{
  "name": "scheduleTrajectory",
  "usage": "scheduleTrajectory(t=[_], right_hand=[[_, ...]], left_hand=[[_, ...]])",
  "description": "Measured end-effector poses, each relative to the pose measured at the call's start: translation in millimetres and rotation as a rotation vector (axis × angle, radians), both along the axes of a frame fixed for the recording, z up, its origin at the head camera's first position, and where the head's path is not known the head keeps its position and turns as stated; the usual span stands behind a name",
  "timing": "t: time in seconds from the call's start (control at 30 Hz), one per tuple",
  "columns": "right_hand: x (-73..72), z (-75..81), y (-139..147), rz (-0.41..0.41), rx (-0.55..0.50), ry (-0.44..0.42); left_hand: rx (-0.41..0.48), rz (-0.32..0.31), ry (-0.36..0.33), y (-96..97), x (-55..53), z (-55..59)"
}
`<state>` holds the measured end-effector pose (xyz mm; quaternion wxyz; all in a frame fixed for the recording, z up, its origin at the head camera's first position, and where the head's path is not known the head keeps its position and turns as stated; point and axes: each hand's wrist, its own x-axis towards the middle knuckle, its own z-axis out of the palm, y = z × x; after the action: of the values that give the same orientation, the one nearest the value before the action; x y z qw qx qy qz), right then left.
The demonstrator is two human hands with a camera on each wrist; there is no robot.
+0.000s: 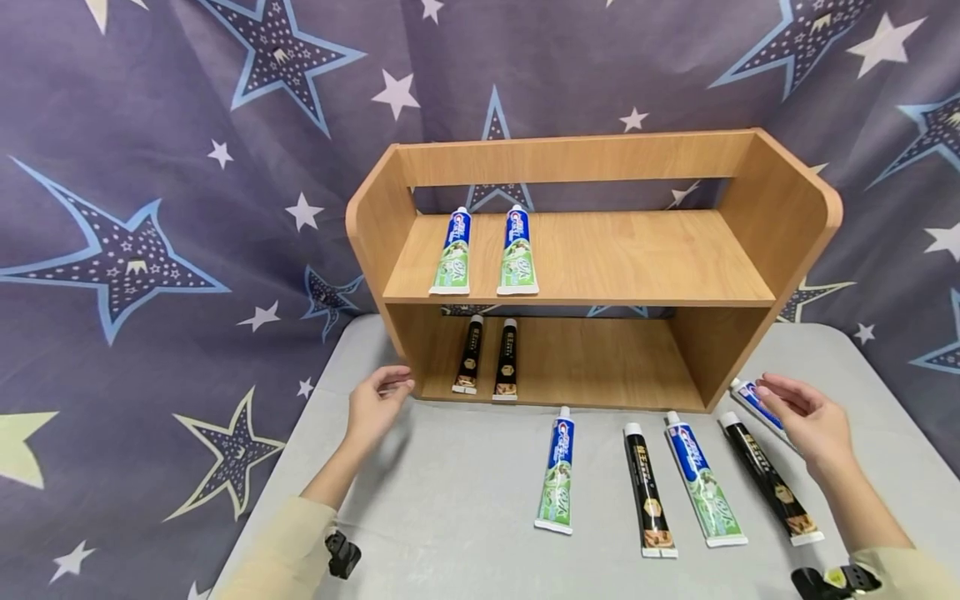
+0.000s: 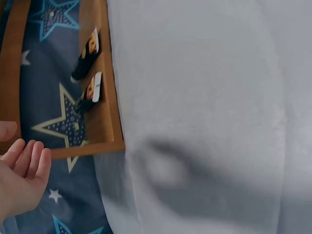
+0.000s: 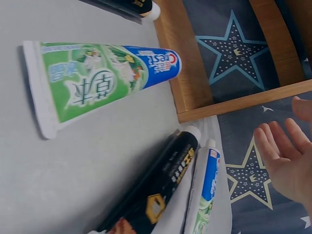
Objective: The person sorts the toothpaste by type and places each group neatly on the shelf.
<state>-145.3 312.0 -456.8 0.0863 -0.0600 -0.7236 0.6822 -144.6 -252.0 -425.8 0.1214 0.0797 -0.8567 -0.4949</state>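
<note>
The left hand [image 1: 378, 406] and right hand [image 1: 813, 422] are empty, fingers loosely bent, flanking the shelf [image 1: 630, 250]; the tube [image 3: 204, 187] off the shelf's right front corner, nearest the right hand, is judged light, soft and slick, best pinched lightly near its stiffer cap [image 3: 210, 143].

The head view looks forward and down from over the near side of the worktop [image 1: 450, 483], far enough back to fit the whole shelf [image 1: 615, 254] towards twelve o'clock. The left wrist view, turned sideways, shares the shelf's left end, at its ten o'clock; the right wrist view, close above the right-hand tubes [image 1: 705, 482], turns oppositely, sharing the right end at one o'clock.
</note>
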Motion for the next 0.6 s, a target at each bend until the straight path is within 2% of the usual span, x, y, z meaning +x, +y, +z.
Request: scheduleTrajectory(t=[0.03,0.07,0.17,0.27,0.3,0.33,0.4,0.57,0.6], right_hand=[[-0.5,-4.2,1.2,0.002,0.006,-0.004],[-0.8,-8.2,3.1,0.009,0.059,-0.017],[-7.0,-33.2,13.9,0.058,0.007,0.009],[-15.8,-64.4,25.7,0.083,0.013,0.046],[-17.5,-71.8,27.5,0.100,-0.011,0.063],[-17.7,-74.8,26.7,0.096,0.011,0.063],[-14.5,-72.1,20.8,0.111,0.061,0.056],[3.6,-39.3,-13.5,0.132,0.135,0.026],[6.7,-33.3,-19.7,0.139,0.180,0.025]], left_hand=[[0.002,0.007,-0.003,-2.0,-0.6,1.6],[0.002,0.011,-0.006,-3.9,-1.2,3.2],[0.004,0.027,-0.010,-7.8,-4.1,7.5],[0.022,0.035,-0.012,-10.9,-8.0,10.6],[0.032,0.034,-0.013,-11.9,-9.3,11.2],[0.044,0.028,-0.012,-12.9,-10.5,11.6],[0.078,0.012,-0.010,-14.9,-13.2,12.2],[0.210,-0.024,0.016,-20.7,-21.5,11.7],[0.232,-0.031,0.021,-21.6,-23.3,11.7]])
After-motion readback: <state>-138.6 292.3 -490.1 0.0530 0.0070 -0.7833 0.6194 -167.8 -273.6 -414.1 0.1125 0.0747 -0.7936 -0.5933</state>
